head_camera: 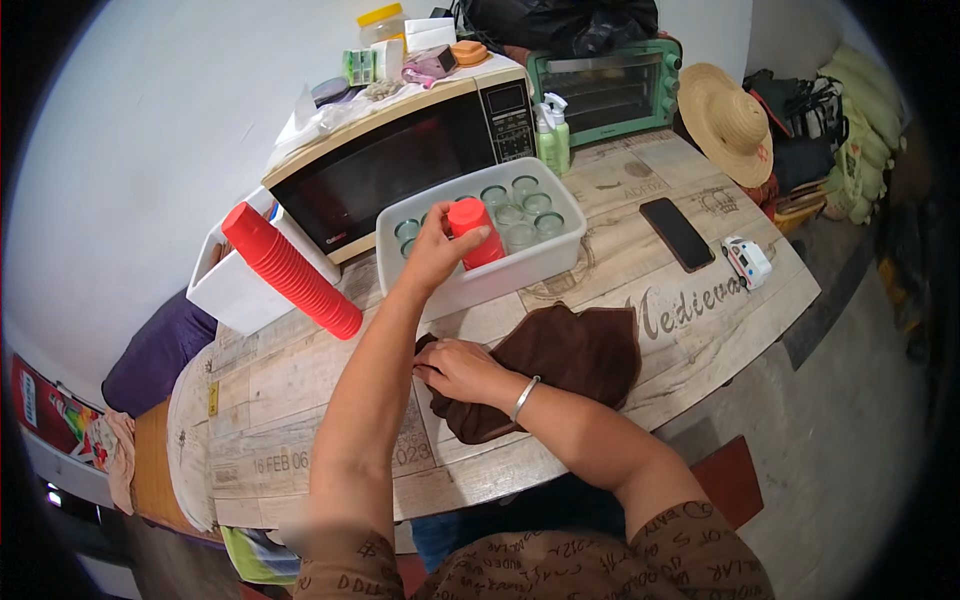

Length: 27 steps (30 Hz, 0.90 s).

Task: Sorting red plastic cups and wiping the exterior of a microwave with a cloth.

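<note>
My left hand [439, 247] grips a red plastic cup [469, 216] that stands with its base up inside a white plastic tub [495, 288]. More than one cup may be nested there; my hand hides part of it. Several clear glass cups [509, 216] with greenish rims sit in the tub around it. My right hand [466, 372], with a silver bangle at the wrist, has its fingers curled on the left end of a crumpled brown cloth [577, 349] on the table. To the left of the tub, a tall stack of red cups [296, 274] stands on the table.
Behind the tub is a microwave oven [390, 150], its top loaded with small items. Green spray bottles [553, 139] and a green toaster oven [607, 90] stand further right. A phone [677, 234] and toy car [747, 262] lie near the table's right edge. A white box [240, 300] stands left.
</note>
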Tool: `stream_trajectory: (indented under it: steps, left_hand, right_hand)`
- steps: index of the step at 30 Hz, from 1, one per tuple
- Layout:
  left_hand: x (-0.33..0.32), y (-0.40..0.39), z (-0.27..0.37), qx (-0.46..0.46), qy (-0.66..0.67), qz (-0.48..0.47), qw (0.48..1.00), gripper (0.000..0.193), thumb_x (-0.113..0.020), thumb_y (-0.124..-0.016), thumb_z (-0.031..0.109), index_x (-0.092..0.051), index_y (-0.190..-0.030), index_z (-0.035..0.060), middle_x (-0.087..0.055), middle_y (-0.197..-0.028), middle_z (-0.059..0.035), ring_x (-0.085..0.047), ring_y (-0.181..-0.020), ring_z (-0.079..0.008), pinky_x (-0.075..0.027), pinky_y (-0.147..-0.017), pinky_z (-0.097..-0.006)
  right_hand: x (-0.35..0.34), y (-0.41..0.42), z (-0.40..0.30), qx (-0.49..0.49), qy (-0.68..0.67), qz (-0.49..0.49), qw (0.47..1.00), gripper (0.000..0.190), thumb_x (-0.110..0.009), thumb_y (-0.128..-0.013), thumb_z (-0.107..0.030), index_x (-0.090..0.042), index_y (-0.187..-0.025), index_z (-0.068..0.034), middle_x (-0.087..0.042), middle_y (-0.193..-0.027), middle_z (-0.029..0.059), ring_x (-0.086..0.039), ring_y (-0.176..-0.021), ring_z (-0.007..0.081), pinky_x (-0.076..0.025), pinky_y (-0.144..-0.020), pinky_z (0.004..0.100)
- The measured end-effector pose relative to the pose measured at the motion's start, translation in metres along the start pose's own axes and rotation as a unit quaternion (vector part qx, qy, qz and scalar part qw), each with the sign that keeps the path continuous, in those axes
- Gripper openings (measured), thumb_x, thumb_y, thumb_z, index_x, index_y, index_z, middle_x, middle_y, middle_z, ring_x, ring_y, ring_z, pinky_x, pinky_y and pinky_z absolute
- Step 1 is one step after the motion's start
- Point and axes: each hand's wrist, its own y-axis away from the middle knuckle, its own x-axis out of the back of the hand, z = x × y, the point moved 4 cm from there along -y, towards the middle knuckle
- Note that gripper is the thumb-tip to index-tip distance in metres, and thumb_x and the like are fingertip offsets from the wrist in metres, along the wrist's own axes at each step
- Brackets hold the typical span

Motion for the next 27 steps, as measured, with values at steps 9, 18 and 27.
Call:
stream_trajectory:
  steps: [9, 18, 27]
  left_hand:
    - [0.000, -0.005, 0.002, -0.047, -0.055, 0.073, 0.995, 0.061, -0.075, -0.079, 0.033, -0.045, -0.123, 0.0030, -0.058, -0.113, -0.0101, -0.056, -0.103, -0.0173, -0.044, -0.090, -0.0316]
    - [-0.002, -0.007, -0.003, -0.030, -0.041, 0.022, 0.998, 0.060, -0.075, -0.077, 0.036, -0.047, -0.119, 0.0044, -0.059, -0.110, -0.0104, -0.056, -0.102, -0.0195, -0.044, -0.089, -0.0334]
    - [-0.003, -0.005, 0.003, -0.011, -0.081, 0.018, 0.996, 0.063, -0.080, -0.071, 0.037, -0.048, -0.113, 0.0041, -0.062, -0.106, -0.0119, -0.060, -0.097, -0.0214, -0.047, -0.086, -0.0335]
  right_hand:
    - [0.002, 0.000, -0.002, -0.011, 0.022, -0.010, 1.000, 0.023, -0.058, -0.086, -0.023, -0.069, -0.094, -0.003, -0.066, -0.095, 0.0158, -0.062, -0.090, 0.0355, -0.048, -0.078, 0.0456]
    - [0.002, 0.001, 0.000, -0.010, 0.013, -0.016, 1.000, 0.023, -0.058, -0.087, -0.023, -0.069, -0.095, -0.004, -0.067, -0.096, 0.0147, -0.062, -0.093, 0.0337, -0.048, -0.081, 0.0452]
    - [-0.001, -0.001, 0.001, -0.016, 0.011, -0.016, 1.000, 0.022, -0.058, -0.086, -0.022, -0.069, -0.095, -0.005, -0.067, -0.096, 0.0148, -0.062, -0.092, 0.0344, -0.048, -0.081, 0.0460]
